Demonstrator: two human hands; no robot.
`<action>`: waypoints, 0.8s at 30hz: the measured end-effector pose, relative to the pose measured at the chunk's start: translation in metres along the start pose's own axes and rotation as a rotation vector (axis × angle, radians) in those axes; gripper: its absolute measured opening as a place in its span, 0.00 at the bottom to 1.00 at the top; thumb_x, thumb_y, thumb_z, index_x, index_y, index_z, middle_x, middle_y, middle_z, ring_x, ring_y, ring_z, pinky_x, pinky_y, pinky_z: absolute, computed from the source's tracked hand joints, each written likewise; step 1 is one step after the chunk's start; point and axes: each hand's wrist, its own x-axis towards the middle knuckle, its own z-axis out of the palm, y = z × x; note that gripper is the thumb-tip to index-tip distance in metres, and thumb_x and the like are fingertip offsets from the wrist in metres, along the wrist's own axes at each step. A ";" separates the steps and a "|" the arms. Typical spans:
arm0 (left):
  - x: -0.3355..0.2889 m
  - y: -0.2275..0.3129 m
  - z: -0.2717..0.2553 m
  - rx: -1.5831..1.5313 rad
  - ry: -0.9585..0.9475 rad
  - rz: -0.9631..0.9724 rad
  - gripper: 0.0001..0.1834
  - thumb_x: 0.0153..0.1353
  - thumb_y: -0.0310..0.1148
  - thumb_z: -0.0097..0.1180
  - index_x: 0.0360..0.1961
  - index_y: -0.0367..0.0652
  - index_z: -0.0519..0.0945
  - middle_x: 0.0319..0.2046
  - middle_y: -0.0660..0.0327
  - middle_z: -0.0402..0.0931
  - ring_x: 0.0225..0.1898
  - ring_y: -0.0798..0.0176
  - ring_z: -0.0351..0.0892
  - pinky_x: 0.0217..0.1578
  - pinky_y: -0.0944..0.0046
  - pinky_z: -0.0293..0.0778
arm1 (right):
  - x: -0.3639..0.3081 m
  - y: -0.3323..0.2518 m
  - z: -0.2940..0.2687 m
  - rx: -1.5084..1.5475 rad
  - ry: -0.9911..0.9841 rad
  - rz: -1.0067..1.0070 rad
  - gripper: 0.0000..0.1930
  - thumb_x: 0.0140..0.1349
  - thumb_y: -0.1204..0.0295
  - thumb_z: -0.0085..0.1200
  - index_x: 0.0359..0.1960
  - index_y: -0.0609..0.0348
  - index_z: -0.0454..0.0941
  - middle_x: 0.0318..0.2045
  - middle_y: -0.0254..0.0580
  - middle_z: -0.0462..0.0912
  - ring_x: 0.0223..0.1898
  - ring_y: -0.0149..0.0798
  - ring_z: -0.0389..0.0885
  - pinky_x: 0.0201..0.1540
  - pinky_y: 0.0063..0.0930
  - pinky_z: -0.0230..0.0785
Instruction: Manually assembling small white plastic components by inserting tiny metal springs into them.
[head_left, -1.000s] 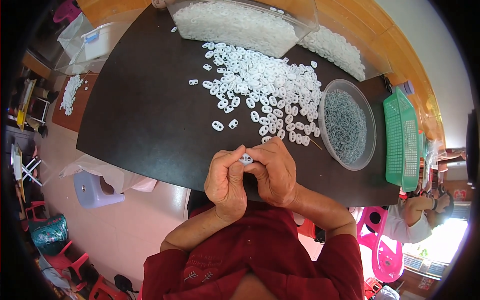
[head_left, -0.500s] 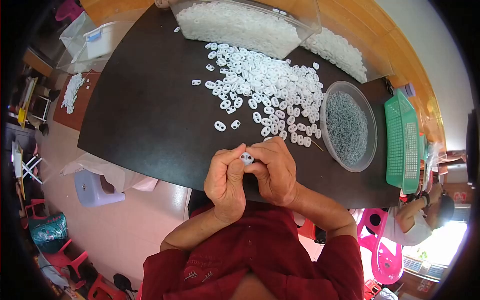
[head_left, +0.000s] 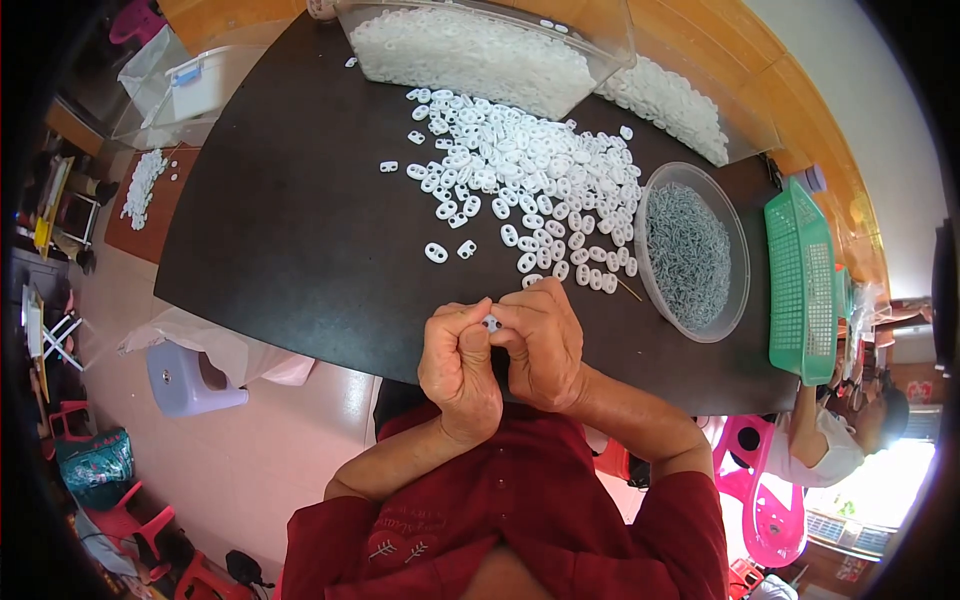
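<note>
Close to the table's near edge, a small white oval plastic piece with two holes [head_left: 492, 323] is pinched between both hands, mostly covered by the fingertips. My left hand [head_left: 458, 370] grips it from the left with thumb and fingers pressed together. From the other side my right hand [head_left: 545, 345] is closed on the same piece. Beyond the hands spreads a heap of similar white two-holed pieces [head_left: 530, 150]. To the right stands a round clear tub [head_left: 742, 255] filled with small grey metal screws [head_left: 688, 255].
A clear bin of white pieces [head_left: 480, 60] stands at the back, with another clear bin [head_left: 670, 105] beside it. A green basket [head_left: 800, 285] sits at the right. A thin stick [head_left: 629, 290] lies near the tub. Another person [head_left: 825, 440] is at the far right.
My fingers have closed further over the white piece, so less of it shows. Both hands stay together in nearly the same spot. The person at the right has shifted an arm.
</note>
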 end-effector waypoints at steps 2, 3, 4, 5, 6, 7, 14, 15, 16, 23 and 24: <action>0.000 0.001 0.000 0.036 0.003 0.010 0.09 0.66 0.26 0.46 0.44 0.33 0.75 0.33 0.61 0.71 0.31 0.72 0.67 0.33 0.75 0.66 | 0.000 0.000 0.000 -0.001 0.006 -0.004 0.13 0.54 0.78 0.57 0.42 0.66 0.72 0.31 0.46 0.76 0.27 0.42 0.72 0.29 0.31 0.66; 0.001 0.003 -0.001 0.037 0.003 0.010 0.09 0.66 0.26 0.46 0.44 0.33 0.75 0.33 0.61 0.71 0.31 0.72 0.67 0.33 0.75 0.66 | 0.001 -0.001 0.001 -0.001 0.012 -0.009 0.14 0.54 0.78 0.57 0.42 0.66 0.72 0.31 0.46 0.76 0.28 0.42 0.73 0.29 0.31 0.66; 0.002 0.006 -0.002 0.037 -0.022 -0.009 0.10 0.67 0.27 0.45 0.44 0.32 0.74 0.34 0.62 0.70 0.33 0.72 0.66 0.35 0.74 0.65 | 0.002 -0.001 0.001 0.001 0.013 -0.011 0.14 0.54 0.78 0.57 0.42 0.66 0.72 0.31 0.46 0.76 0.28 0.42 0.73 0.29 0.31 0.66; 0.004 0.009 -0.004 0.038 -0.046 -0.028 0.11 0.67 0.28 0.44 0.44 0.32 0.74 0.34 0.62 0.69 0.34 0.72 0.64 0.38 0.73 0.63 | 0.003 -0.001 0.001 0.007 0.012 -0.013 0.14 0.53 0.78 0.58 0.42 0.67 0.72 0.32 0.46 0.77 0.28 0.42 0.73 0.30 0.31 0.66; 0.006 0.009 -0.005 0.041 -0.044 -0.025 0.11 0.67 0.28 0.44 0.44 0.32 0.74 0.34 0.62 0.69 0.34 0.72 0.64 0.38 0.73 0.63 | 0.005 -0.001 0.000 0.014 0.011 -0.016 0.15 0.53 0.78 0.59 0.42 0.67 0.72 0.32 0.46 0.77 0.29 0.43 0.73 0.30 0.30 0.66; 0.007 0.010 -0.007 0.028 -0.068 -0.042 0.11 0.67 0.26 0.44 0.45 0.31 0.74 0.34 0.62 0.70 0.34 0.73 0.65 0.38 0.73 0.64 | 0.007 -0.002 -0.001 0.017 0.012 -0.016 0.15 0.53 0.78 0.59 0.42 0.67 0.72 0.32 0.46 0.77 0.29 0.43 0.73 0.30 0.30 0.66; 0.018 0.017 -0.016 0.105 -0.149 -0.134 0.13 0.66 0.24 0.45 0.49 0.32 0.73 0.39 0.60 0.75 0.38 0.73 0.71 0.42 0.74 0.67 | 0.015 0.000 -0.007 0.063 -0.039 0.067 0.15 0.49 0.80 0.61 0.39 0.67 0.74 0.31 0.46 0.77 0.29 0.43 0.73 0.30 0.30 0.67; 0.018 0.018 -0.015 0.105 -0.148 -0.130 0.13 0.66 0.24 0.45 0.49 0.32 0.73 0.39 0.60 0.75 0.38 0.73 0.71 0.42 0.74 0.67 | 0.016 0.000 -0.010 0.061 -0.063 0.110 0.13 0.50 0.80 0.61 0.38 0.66 0.75 0.31 0.45 0.78 0.29 0.41 0.74 0.31 0.28 0.67; 0.019 0.021 -0.013 0.060 -0.150 -0.191 0.12 0.66 0.25 0.46 0.48 0.32 0.74 0.38 0.61 0.76 0.38 0.72 0.72 0.42 0.74 0.68 | 0.017 -0.001 -0.013 0.063 -0.062 0.105 0.13 0.50 0.80 0.61 0.38 0.66 0.75 0.31 0.45 0.78 0.29 0.41 0.74 0.31 0.28 0.67; 0.061 0.016 -0.033 0.592 -0.392 0.079 0.11 0.50 0.23 0.61 0.36 0.37 0.78 0.27 0.60 0.75 0.28 0.60 0.74 0.30 0.63 0.68 | 0.051 0.010 -0.068 -0.017 0.050 0.446 0.05 0.51 0.85 0.57 0.30 0.65 0.77 0.29 0.38 0.78 0.29 0.27 0.72 0.32 0.19 0.65; 0.073 0.019 -0.033 0.701 -0.429 0.221 0.11 0.46 0.21 0.61 0.34 0.37 0.78 0.25 0.59 0.74 0.29 0.60 0.73 0.32 0.63 0.68 | 0.060 0.017 -0.078 -0.097 0.094 0.424 0.05 0.52 0.84 0.57 0.31 0.65 0.77 0.29 0.37 0.78 0.29 0.25 0.73 0.34 0.18 0.66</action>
